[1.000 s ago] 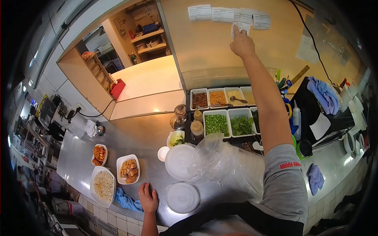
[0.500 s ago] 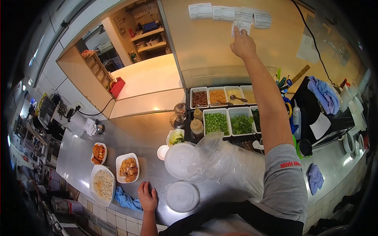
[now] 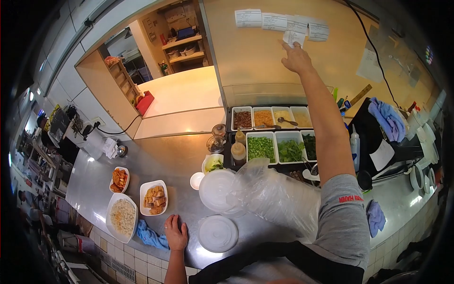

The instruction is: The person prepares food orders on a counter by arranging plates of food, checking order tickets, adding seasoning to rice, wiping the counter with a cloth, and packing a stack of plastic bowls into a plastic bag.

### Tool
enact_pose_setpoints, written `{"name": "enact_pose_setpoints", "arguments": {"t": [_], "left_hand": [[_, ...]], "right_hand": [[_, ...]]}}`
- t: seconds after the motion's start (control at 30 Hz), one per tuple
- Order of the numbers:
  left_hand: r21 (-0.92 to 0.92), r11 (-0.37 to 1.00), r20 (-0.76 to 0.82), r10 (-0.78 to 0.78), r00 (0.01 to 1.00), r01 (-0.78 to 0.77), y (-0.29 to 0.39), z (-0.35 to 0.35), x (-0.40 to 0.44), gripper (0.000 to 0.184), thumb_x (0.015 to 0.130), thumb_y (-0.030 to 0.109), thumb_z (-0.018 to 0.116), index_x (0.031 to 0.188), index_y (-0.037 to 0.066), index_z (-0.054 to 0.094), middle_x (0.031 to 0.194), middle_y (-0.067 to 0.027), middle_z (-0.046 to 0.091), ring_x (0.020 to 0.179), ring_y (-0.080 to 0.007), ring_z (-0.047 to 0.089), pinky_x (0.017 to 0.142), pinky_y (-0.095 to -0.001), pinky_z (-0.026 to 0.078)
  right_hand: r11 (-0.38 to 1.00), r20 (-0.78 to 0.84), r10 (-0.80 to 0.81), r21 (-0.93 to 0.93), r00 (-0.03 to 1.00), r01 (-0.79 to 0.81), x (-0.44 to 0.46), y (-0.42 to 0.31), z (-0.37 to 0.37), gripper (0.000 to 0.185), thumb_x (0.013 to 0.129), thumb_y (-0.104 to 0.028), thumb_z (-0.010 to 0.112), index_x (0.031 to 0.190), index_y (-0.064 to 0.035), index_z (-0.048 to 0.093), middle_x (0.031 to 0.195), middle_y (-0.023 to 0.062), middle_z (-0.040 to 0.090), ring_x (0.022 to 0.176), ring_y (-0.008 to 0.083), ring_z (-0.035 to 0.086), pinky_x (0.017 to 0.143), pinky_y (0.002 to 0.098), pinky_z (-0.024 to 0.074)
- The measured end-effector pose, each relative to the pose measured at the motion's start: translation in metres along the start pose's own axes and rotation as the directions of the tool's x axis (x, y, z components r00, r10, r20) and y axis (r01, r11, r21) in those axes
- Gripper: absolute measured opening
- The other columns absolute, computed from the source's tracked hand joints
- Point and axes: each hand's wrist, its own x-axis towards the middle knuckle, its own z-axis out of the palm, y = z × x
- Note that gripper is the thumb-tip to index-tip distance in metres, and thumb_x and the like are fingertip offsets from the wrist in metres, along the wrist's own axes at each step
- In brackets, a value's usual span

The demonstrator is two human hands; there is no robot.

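Observation:
My right hand [image 3: 297, 57] is raised to the wall, its fingers apart at the lower edge of a paper slip [image 3: 294, 38], one of several printed slips in a row. On the steel counter's front edge rests my left hand [image 3: 176, 233], fingers spread and holding nothing. Beside it lie a blue cloth [image 3: 151, 235] and a white bowl of brown chunks [image 3: 154, 199]. A larger bowl of rice [image 3: 122, 217] and a small bowl of reddish food [image 3: 119, 180] stand farther left. To the left hand's right is a round translucent lid [image 3: 218, 234].
Trays of chopped greens [image 3: 261, 147] and other toppings stand at the back, with squeeze bottles [image 3: 238, 151] beside them. A plastic bag [image 3: 279, 199] lies mid-counter near stacked lids [image 3: 218, 190]. At the right are a purple cloth [image 3: 376, 218] and a black box [image 3: 388, 154].
The view has shifted slightly. My right hand has moved a little down on the slip, and its fingers now touch nearer the bottom edge. My left hand stays on the counter.

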Motion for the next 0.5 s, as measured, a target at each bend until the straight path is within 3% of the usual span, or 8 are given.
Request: {"name": "enact_pose_setpoints", "arguments": {"t": [0.1, 0.2, 0.27, 0.33, 0.4, 0.5], "left_hand": [[-0.005, 1.0, -0.004, 0.005, 1.0, -0.005, -0.002, 0.0, 0.0, 0.039, 0.077, 0.014, 0.061, 0.112, 0.001, 0.052, 0.117, -0.0195, 0.049, 0.108, -0.0369, 0.045, 0.095, -0.0436, 0.036], [-0.019, 1.0, -0.027, 0.012, 1.0, -0.013, 0.0, -0.002, -0.002, 0.037, 0.077, 0.013, 0.06, 0.111, 0.001, 0.053, 0.115, -0.0192, 0.05, 0.106, -0.0371, 0.046, 0.093, -0.0435, 0.037], [-0.05, 0.999, -0.041, 0.003, 0.999, -0.005, -0.002, -0.005, -0.006, 0.033, 0.078, 0.012, 0.059, 0.11, 0.001, 0.054, 0.113, -0.019, 0.051, 0.105, -0.0373, 0.047, 0.092, -0.0433, 0.038], [-0.107, 0.994, -0.042, -0.018, 0.999, 0.013, -0.008, -0.005, -0.015, 0.03, 0.08, 0.01, 0.057, 0.108, 0.0, 0.055, 0.111, -0.0189, 0.053, 0.103, -0.0375, 0.049, 0.091, -0.043, 0.039], [-0.109, 0.994, -0.203, -0.026, 0.979, 0.003, -0.008, -0.008, -0.032, 0.024, 0.081, 0.009, 0.055, 0.104, 0.0, 0.056, 0.106, -0.0189, 0.055, 0.099, -0.0375, 0.05, 0.087, -0.043, 0.04], [-0.047, 0.998, -0.378, -0.053, 0.924, 0.038, 0.004, -0.026, -0.089, 0.023, 0.082, 0.008, 0.054, 0.103, -0.002, 0.055, 0.102, -0.0197, 0.055, 0.097, -0.037, 0.05, 0.086, -0.0429, 0.039]], "right_hand": [[0.984, -0.007, -0.075, 0.161, 0.997, 0.075, -0.006, 0.001, -0.002, 0.066, 0.076, -0.027, 0.058, 0.137, -0.018, 0.034, 0.13, 0.0209, 0.044, 0.11, 0.0346, 0.052, 0.095, 0.0427, 0.0411], [0.946, 0.188, -0.279, 0.22, 0.942, 0.236, -0.029, -0.02, -0.022, 0.062, 0.075, -0.028, 0.059, 0.133, -0.0162, 0.041, 0.125, 0.0177, 0.051, 0.111, 0.0322, 0.052, 0.096, 0.0399, 0.0405], [0.882, 0.342, -0.458, 0.289, 0.82, 0.372, -0.07, -0.05, -0.053, 0.053, 0.079, -0.028, 0.06, 0.128, -0.0131, 0.046, 0.12, 0.0195, 0.054, 0.111, 0.0345, 0.051, 0.096, 0.0402, 0.0394], [0.76, 0.426, -0.65, 0.378, 0.629, 0.529, -0.114, -0.072, -0.072, 0.052, 0.08, -0.029, 0.061, 0.128, -0.013, 0.046, 0.117, 0.0183, 0.056, 0.105, 0.0357, 0.054, 0.093, 0.0418, 0.0413], [0.728, 0.531, -0.685, 0.477, 0.498, 0.493, -0.175, -0.096, -0.125, 0.05, 0.082, -0.029, 0.06, 0.127, -0.0125, 0.047, 0.113, 0.0169, 0.058, 0.099, 0.0354, 0.056, 0.088, 0.0424, 0.0441], [0.606, 0.467, -0.79, 0.499, 0.397, 0.619, -0.262, -0.098, -0.184, 0.049, 0.082, -0.027, 0.06, 0.127, -0.0123, 0.047, 0.11, 0.015, 0.059, 0.096, 0.0334, 0.058, 0.083, 0.0414, 0.0462]]}}
